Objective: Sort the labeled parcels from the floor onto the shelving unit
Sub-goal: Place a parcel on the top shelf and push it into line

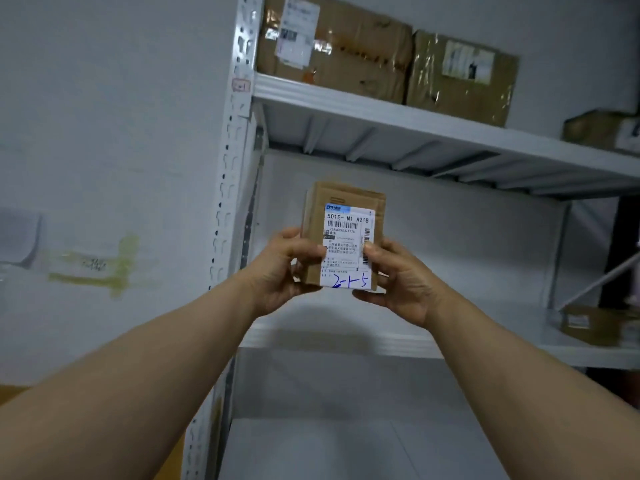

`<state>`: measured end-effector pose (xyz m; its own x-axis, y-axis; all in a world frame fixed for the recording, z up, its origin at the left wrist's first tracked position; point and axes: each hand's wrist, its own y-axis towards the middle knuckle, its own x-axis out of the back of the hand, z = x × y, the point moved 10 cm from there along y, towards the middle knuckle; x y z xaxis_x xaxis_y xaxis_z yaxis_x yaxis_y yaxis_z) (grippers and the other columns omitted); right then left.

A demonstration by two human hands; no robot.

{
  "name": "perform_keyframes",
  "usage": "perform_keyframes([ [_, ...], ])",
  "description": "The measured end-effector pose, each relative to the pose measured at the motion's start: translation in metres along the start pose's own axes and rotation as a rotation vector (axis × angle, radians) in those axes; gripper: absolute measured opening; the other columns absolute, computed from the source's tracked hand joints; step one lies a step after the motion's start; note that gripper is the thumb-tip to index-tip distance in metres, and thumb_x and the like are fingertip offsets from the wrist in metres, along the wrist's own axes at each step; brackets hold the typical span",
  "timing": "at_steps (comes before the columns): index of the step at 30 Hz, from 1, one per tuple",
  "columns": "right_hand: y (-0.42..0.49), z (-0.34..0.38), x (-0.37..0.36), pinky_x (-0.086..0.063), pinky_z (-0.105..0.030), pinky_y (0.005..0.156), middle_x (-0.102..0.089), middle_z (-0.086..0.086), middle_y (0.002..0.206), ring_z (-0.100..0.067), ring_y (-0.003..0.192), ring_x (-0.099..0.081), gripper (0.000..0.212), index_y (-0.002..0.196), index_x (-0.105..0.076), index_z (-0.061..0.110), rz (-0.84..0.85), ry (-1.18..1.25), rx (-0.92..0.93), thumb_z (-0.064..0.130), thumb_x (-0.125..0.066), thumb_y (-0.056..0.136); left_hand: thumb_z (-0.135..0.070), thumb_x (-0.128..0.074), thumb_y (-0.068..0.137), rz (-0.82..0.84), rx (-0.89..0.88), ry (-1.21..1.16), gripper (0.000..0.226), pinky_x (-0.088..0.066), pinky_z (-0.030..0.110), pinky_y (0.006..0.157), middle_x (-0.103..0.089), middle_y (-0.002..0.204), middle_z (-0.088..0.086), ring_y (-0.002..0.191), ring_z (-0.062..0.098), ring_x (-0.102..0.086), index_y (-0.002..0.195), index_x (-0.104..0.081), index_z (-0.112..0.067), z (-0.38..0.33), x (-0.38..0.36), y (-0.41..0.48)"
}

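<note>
Left hand (287,268) and right hand (398,278) pinch the parcel (343,237) by its lower corners, thumbs on the label (348,247), raised before the middle shelf (346,336). Small stiff carton, likely light. Taped faces may be slick; opposite sides or underneath give the surest hold.

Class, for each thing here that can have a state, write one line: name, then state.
Small parcel: held upright in the air, label facing the camera.
Left hand: grips the small parcel's left side.
Right hand: grips its right side.
Large box: taped shut, resting on the upper shelf.
Wrapped box: taped, beside the large box.
Flat box: lying on the middle shelf.
</note>
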<state>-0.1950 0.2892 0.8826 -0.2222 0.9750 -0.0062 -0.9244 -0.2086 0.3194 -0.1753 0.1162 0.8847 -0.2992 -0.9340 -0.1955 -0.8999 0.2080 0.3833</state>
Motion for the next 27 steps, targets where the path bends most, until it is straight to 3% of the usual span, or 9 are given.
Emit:
perform_keyframes([
  [5, 0.012, 0.079, 0.053, -0.058, -0.044, 0.085, -0.078, 0.001, 0.102, -0.021, 0.103, -0.072, 0.027, 0.119, -0.063, 0.024, -0.212, -0.019, 0.230, 0.037, -0.064, 0.095, -0.017, -0.069, 0.084, -0.001, -0.151, 0.068, 0.058, -0.048, 0.053, 0.100, -0.074, 0.109, 0.010, 0.107, 0.029, -0.067, 0.137, -0.044, -0.014, -0.054, -0.069, 0.049],
  [10, 0.004, 0.142, 0.134, -0.061, -0.038, 0.068, -0.077, 0.005, 0.084, -0.007, 0.070, -0.074, 0.021, 0.102, -0.048, 0.030, -0.629, -0.087, 0.496, 0.043, -0.062, 0.095, -0.034, -0.068, 0.089, 0.052, -0.272, 0.130, 0.053, -0.048, 0.047, 0.096, -0.076, 0.103, -0.001, 0.100, 0.018, -0.069, 0.135, -0.045, -0.022, -0.077, -0.152, 0.100],
  [14, -0.005, 0.185, 0.188, -0.062, -0.039, 0.078, -0.066, 0.005, 0.106, -0.011, 0.088, -0.070, 0.024, 0.098, -0.042, 0.037, -0.808, -0.331, 0.749, 0.054, -0.057, 0.092, -0.033, -0.071, 0.087, 0.029, -0.361, 0.097, 0.060, -0.050, 0.045, 0.093, -0.077, 0.092, -0.008, 0.082, 0.008, -0.073, 0.132, -0.031, -0.032, -0.079, -0.211, 0.144],
  [17, -0.002, 0.208, 0.224, -0.054, -0.037, 0.093, -0.042, 0.006, 0.124, -0.019, 0.117, -0.054, 0.056, 0.126, -0.040, 0.033, -0.871, -0.461, 0.884, 0.062, -0.059, 0.082, -0.037, -0.073, 0.085, 0.055, -0.430, 0.122, 0.061, -0.051, 0.044, 0.091, -0.072, 0.109, -0.006, 0.096, 0.012, -0.070, 0.131, -0.033, -0.032, -0.082, -0.261, 0.174],
  [21, 0.014, 0.227, 0.291, -0.046, -0.033, 0.098, -0.031, -0.004, 0.140, -0.020, 0.130, -0.038, 0.091, 0.150, -0.028, 0.026, -0.911, -0.489, 0.883, 0.069, -0.062, 0.077, -0.043, -0.063, 0.092, 0.063, -0.518, 0.118, 0.050, -0.054, 0.038, 0.083, -0.070, 0.110, -0.007, 0.091, 0.007, -0.070, 0.134, -0.038, -0.028, -0.089, -0.325, 0.213],
  [23, 0.019, 0.236, 0.324, -0.038, -0.032, 0.100, -0.028, -0.007, 0.145, -0.020, 0.135, -0.031, 0.104, 0.156, -0.019, 0.023, -0.920, -0.543, 0.875, 0.067, -0.069, 0.077, -0.054, -0.049, 0.096, 0.066, -0.566, 0.154, 0.049, -0.053, 0.043, 0.090, -0.067, 0.116, -0.005, 0.095, 0.009, -0.067, 0.136, -0.043, -0.026, -0.091, -0.357, 0.233],
  [27, 0.031, 0.251, 0.373, -0.030, -0.033, 0.106, -0.019, -0.008, 0.155, -0.021, 0.143, -0.024, 0.123, 0.160, -0.005, 0.021, -0.913, -0.610, 0.877, 0.067, -0.076, 0.071, -0.069, -0.027, 0.094, 0.022, -0.615, 0.226, 0.060, -0.036, 0.050, 0.111, -0.045, 0.146, 0.003, 0.131, 0.021, -0.047, 0.139, -0.049, -0.037, -0.089, -0.401, 0.266],
])
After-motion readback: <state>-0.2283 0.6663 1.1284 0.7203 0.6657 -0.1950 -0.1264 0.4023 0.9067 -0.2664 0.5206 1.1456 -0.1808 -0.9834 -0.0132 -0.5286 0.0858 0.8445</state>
